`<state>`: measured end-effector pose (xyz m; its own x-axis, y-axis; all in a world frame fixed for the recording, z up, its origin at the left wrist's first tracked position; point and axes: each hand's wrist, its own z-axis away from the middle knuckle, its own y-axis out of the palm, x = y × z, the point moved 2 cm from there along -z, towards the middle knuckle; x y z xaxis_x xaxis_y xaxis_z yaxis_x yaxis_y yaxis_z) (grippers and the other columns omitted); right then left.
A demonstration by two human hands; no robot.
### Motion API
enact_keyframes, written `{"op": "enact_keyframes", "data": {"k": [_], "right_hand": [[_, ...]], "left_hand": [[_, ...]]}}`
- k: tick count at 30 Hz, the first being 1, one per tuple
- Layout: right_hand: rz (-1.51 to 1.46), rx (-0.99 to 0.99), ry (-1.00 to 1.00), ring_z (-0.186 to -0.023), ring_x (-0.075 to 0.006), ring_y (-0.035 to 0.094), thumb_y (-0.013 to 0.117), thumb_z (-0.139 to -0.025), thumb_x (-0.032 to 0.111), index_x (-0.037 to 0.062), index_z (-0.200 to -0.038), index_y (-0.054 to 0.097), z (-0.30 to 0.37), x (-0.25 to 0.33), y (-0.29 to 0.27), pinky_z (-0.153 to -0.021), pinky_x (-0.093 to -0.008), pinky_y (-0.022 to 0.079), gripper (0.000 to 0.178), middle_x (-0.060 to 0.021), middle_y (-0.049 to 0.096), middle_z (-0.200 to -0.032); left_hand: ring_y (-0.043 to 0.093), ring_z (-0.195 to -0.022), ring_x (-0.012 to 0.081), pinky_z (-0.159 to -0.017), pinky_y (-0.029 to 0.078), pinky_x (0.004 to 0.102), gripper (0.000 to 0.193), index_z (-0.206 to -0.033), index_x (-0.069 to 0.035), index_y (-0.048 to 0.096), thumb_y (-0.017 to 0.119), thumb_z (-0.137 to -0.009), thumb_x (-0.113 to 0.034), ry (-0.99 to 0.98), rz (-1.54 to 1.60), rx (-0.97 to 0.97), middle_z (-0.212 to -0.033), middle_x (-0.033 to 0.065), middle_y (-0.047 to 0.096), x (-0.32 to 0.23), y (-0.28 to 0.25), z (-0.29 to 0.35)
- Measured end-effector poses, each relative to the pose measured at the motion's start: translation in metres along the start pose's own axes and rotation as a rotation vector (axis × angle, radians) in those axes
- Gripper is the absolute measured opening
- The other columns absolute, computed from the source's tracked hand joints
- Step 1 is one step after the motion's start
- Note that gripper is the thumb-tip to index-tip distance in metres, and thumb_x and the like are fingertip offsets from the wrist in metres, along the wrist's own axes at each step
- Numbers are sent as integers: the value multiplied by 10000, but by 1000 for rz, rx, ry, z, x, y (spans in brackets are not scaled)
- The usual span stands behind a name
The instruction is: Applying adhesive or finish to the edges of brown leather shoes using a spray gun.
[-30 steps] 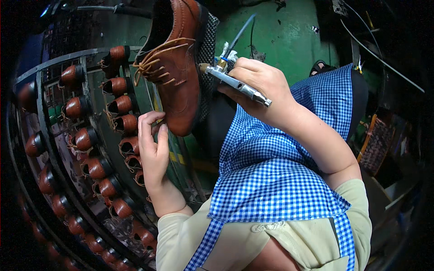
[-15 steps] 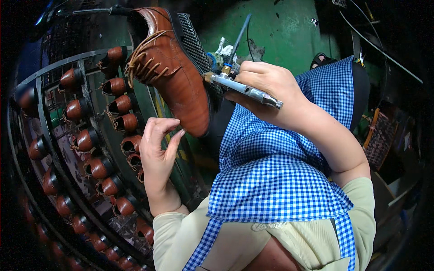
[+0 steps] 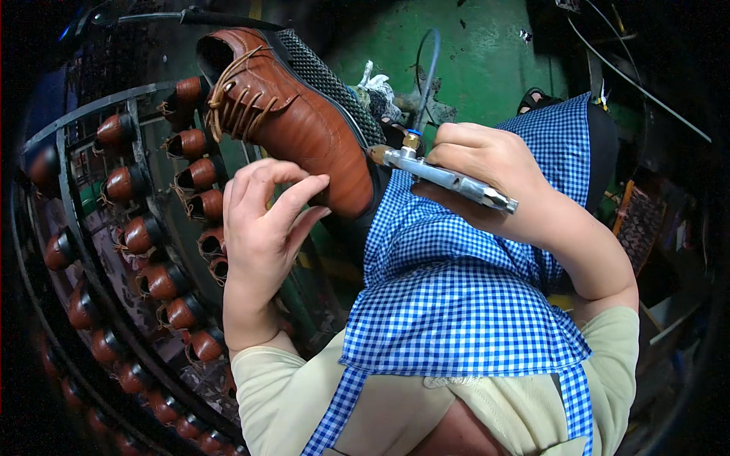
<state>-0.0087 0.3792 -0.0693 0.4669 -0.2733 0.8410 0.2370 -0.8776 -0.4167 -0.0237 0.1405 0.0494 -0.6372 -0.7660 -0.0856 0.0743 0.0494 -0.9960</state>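
A brown leather lace-up shoe [image 3: 319,144] with tan laces and a black sole is tilted before me, toe toward me. What bears its weight cannot be made out. My left hand [image 3: 266,213] is beside the toe, fingers bent and thumb apart from them, with nothing visible between. Its fingertips overlap the shoe's upper; contact is unclear. In my right hand [image 3: 479,163] is a metal spray gun [image 3: 449,178], its brass nozzle close to the sole edge near the toe. A hose [image 3: 433,68] rises from its fitting.
At the left stands a metal rack [image 3: 65,175] with rows of similar brown shoes [image 3: 141,234]. A rod [image 3: 144,17] crosses the upper left. White crumpled material [image 3: 376,83] lies beyond the shoe on the green floor [image 3: 487,45]. My checked apron [image 3: 456,319] covers my lap.
The shoe has turned slightly, its heel end swinging left and down. My left hand has moved up onto the toe area. My right hand has shifted right with the spray gun.
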Motion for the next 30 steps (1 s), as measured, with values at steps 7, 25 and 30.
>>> {"op": "enact_keyframes", "data": {"k": [7, 25, 30], "right_hand": [[47, -19, 12, -702, -251, 605, 799, -801, 220, 71, -791, 615, 10, 8, -14, -568, -362, 497, 237, -66, 555, -780], [94, -175, 52, -683, -262, 607, 828, -734, 56, 24, -869, 646, 17, 8, -32, -589, -348, 488, 229, -102, 592, -794], [147, -244, 61, -690, -273, 612, 793, -774, 44, 28, -848, 630, 10, 2, -31, -606, -356, 499, 179, -103, 605, -802]], "left_hand": [[532, -1322, 335, -1146, 371, 530, 585, -1225, -162, 684, 813, -658, -94, 139, -22, 95, -1329, 73, 623, -1, -2, -26], [532, -1281, 346, -1141, 357, 543, 511, -1321, -117, 608, 736, -842, -237, 107, -20, -73, -1339, 106, 582, -4, 17, -59], [566, -1174, 339, -1059, 423, 489, 482, -1302, -98, 603, 725, -865, -260, 94, -87, -152, -1269, 112, 590, -3, 23, -72]]}}
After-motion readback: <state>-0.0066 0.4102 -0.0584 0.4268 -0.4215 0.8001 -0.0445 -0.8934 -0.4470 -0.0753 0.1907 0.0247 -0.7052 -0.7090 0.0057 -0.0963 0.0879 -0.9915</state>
